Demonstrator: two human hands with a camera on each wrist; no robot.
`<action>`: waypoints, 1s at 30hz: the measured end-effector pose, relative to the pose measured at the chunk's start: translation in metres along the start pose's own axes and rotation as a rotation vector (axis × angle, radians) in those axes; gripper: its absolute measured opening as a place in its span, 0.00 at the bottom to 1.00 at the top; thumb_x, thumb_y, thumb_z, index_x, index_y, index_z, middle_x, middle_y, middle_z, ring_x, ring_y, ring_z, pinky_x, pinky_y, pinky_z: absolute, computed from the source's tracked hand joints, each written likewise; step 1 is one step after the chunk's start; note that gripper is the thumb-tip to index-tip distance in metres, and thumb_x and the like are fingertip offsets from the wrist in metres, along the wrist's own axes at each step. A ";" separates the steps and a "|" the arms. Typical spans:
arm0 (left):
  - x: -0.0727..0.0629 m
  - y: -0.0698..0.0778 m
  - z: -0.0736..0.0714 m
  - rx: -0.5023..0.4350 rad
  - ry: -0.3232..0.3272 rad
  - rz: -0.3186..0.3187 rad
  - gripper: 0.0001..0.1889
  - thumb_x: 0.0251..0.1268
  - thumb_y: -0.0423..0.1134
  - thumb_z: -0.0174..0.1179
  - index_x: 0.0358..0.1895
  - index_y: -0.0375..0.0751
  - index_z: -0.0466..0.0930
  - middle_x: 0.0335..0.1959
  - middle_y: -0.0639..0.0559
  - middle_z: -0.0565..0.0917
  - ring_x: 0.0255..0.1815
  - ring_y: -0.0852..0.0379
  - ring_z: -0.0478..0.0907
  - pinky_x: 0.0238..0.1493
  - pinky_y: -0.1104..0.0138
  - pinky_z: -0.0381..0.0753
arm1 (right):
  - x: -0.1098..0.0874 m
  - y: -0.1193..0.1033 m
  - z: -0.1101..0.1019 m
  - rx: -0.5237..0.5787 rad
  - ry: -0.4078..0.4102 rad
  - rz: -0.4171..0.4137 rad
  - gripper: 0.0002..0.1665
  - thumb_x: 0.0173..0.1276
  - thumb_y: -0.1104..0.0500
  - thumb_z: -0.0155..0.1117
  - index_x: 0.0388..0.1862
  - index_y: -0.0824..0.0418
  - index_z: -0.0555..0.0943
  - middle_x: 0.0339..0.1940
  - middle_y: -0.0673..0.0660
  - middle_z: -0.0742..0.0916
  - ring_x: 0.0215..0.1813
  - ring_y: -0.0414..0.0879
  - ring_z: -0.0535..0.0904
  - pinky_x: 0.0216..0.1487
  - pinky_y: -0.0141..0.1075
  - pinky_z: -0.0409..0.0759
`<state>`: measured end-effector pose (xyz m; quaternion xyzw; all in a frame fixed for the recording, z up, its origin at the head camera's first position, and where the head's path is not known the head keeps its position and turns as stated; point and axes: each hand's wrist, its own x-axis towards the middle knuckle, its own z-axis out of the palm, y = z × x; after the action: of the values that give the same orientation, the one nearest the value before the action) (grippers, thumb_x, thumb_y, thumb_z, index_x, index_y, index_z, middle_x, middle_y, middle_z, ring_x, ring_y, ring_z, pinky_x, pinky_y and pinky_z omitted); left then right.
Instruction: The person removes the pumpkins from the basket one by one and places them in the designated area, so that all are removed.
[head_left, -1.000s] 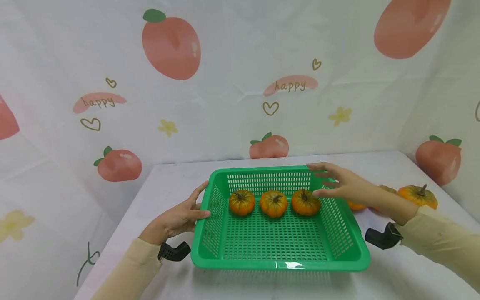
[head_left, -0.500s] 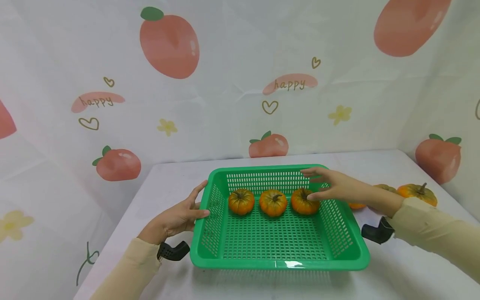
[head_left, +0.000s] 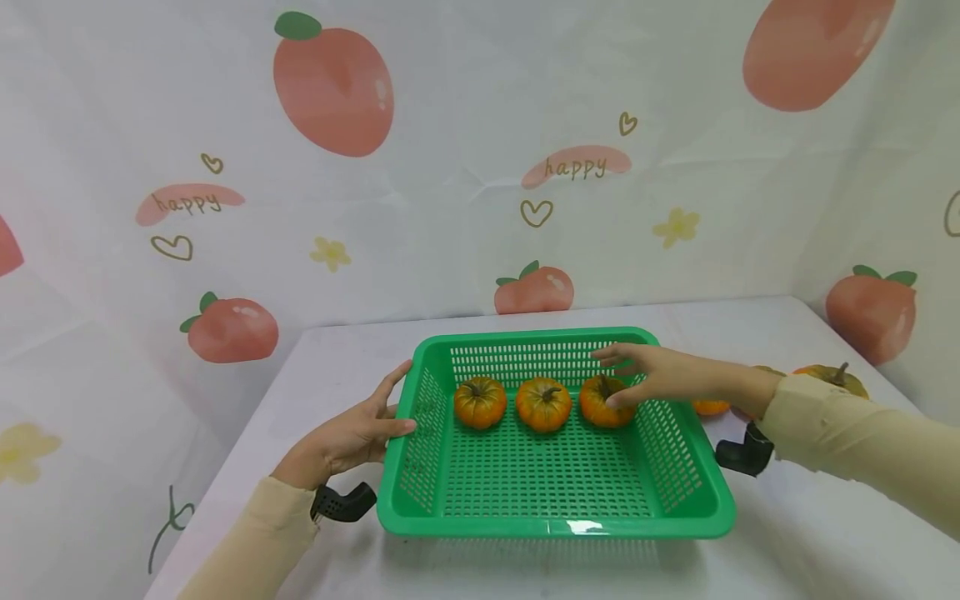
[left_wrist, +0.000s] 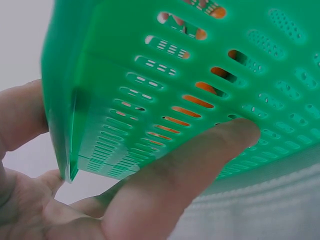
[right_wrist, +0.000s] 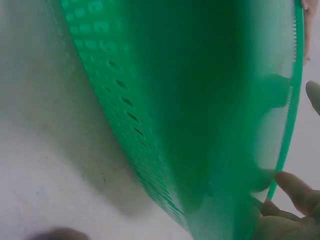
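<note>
A green perforated basket (head_left: pixel 555 527) stands on the white table, with three small orange-green pumpkins in a row along its far part: left (head_left: pixel 480 405), middle (head_left: pixel 543 407) and right (head_left: pixel 597 408). My left hand (head_left: pixel 348 437) grips the basket's left rim. In the left wrist view, a finger (left_wrist: pixel 190 165) presses the outer perforated wall while another digit lies over the rim. Reaching over the right rim, my right hand (head_left: pixel 656 373) hovers at the right pumpkin, fingers spread and thumb in front of it; whether it touches cannot be told. The right wrist view shows mostly the basket's wall.
Several more pumpkins lie on the table right of the basket, among them one with an upright stem (head_left: pixel 834 377) and an orange one (head_left: pixel 710 407), partly hidden by the right arm. A fruit-printed cloth (head_left: pixel 450 208) hangs behind the table.
My right hand has moved left and slightly down, from above the basket's right rim to the right pumpkin. The left hand keeps its grip on the rim, and the basket stays in place.
</note>
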<state>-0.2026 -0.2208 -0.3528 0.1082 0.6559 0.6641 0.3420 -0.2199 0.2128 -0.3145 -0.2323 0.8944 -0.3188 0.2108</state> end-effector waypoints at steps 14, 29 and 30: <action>0.001 -0.002 -0.002 -0.002 -0.007 0.007 0.51 0.70 0.31 0.55 0.74 0.76 0.25 0.73 0.28 0.53 0.54 0.42 0.79 0.53 0.45 0.78 | 0.008 -0.001 -0.003 0.036 -0.072 0.053 0.48 0.64 0.44 0.66 0.75 0.64 0.58 0.70 0.71 0.68 0.69 0.69 0.65 0.62 0.61 0.70; 0.000 -0.002 -0.002 0.007 -0.005 0.003 0.52 0.70 0.31 0.55 0.74 0.77 0.24 0.73 0.28 0.54 0.53 0.43 0.80 0.53 0.46 0.78 | 0.017 -0.004 -0.007 0.055 -0.166 0.123 0.49 0.65 0.45 0.66 0.75 0.65 0.56 0.70 0.75 0.66 0.66 0.67 0.69 0.59 0.55 0.76; 0.000 -0.001 -0.002 0.008 -0.005 0.002 0.52 0.70 0.31 0.55 0.74 0.77 0.24 0.73 0.27 0.54 0.53 0.43 0.80 0.53 0.46 0.78 | 0.018 -0.004 -0.007 0.056 -0.169 0.127 0.49 0.65 0.45 0.66 0.75 0.65 0.56 0.70 0.75 0.66 0.65 0.67 0.70 0.59 0.55 0.76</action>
<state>-0.2038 -0.2224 -0.3545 0.1118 0.6578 0.6614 0.3425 -0.2368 0.2035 -0.3116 -0.1953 0.8770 -0.3091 0.3118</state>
